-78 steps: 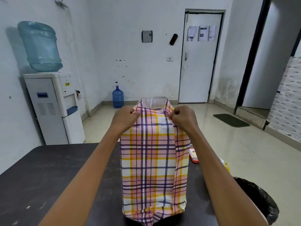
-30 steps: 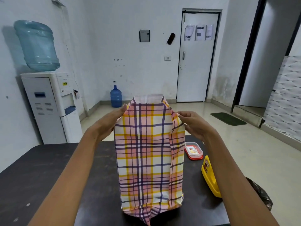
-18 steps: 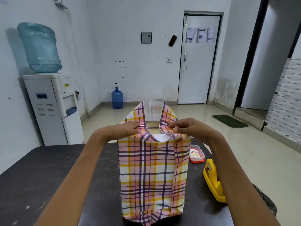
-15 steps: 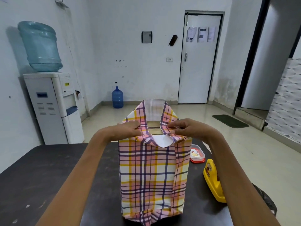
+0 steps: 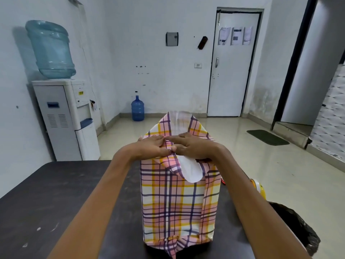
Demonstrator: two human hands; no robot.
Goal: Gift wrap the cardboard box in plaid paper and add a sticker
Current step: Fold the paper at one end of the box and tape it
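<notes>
the plaid paper (image 5: 175,202) stands as a tall upright parcel on the dark table (image 5: 56,199), just below the middle of the view. the cardboard box is hidden inside it and cannot be seen. the left hand (image 5: 151,148) and the right hand (image 5: 194,149) lie side by side on the parcel's top. their fingers are straight and flat, pressing the paper's side folds inward rather than gripping, and the right index finger touches the left hand's fingertips. at 6 o'clock of the hands the near flap (image 5: 190,171) hangs down over the front face, its white underside showing. at 12 o'clock of them the far flap (image 5: 179,121) stands upright, white inside. at 3 o'clock of the parcel a yellow object (image 5: 258,187) peeks past the right forearm. at 4 o'clock a black bin bag (image 5: 296,227) sits beside the table's right edge. at 10 o'clock a water dispenser (image 5: 61,118) carries a pale blue jug (image 5: 50,49). a small blue bottle (image 5: 137,109) stands on the floor at 12 o'clock, and a white door (image 5: 231,71) is at 1 o'clock.
</notes>
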